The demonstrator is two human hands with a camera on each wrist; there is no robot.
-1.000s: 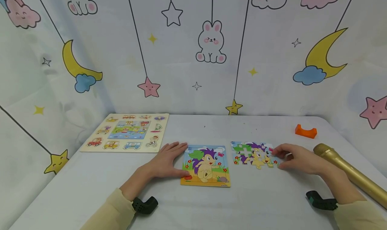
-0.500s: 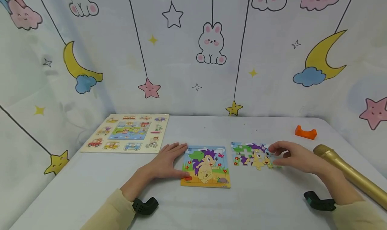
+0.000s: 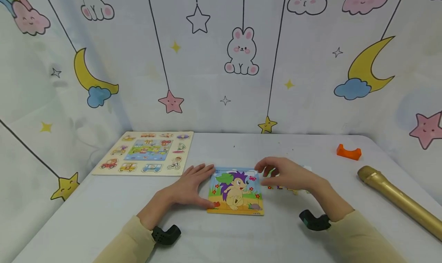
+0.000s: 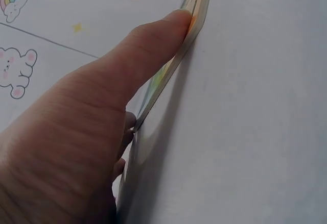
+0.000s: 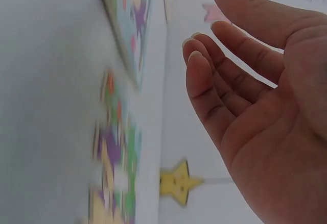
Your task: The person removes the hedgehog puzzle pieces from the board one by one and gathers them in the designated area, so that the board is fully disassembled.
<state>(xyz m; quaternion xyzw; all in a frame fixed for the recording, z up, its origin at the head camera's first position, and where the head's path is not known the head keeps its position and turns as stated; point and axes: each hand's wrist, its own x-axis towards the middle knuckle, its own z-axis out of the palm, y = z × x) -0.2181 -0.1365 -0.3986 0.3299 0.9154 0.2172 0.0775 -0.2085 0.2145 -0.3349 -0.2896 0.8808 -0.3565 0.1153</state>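
Note:
A square puzzle board [image 3: 238,194] with a purple-spined hedgehog picture lies mid-table. Along its left edge rests my left hand [image 3: 190,186], its fingers straight and spread. In the left wrist view the thumb [image 4: 158,38] touches the rim of the board. My right hand [image 3: 290,174] hovers by the board's right edge. Its fingers bend softly with a gap to the thumb, and the right wrist view shows nothing between them. Joined jigsaw pieces [image 5: 117,147] of a similar picture lie right of the board; in the head view the right hand and forearm mostly cover them.
A larger cream puzzle board [image 3: 179,167] with vehicle pictures lies at the back left. An orange curved block [image 3: 348,152] sits at the back right. The gold microphone [image 3: 397,197] lies along the table's right side. A cartoon-printed cloth [image 3: 207,71] forms the backdrop.
My right hand has left the right end of the jigsaw pieces and moved left across them to the board's right edge. The left hand stays put on the board.

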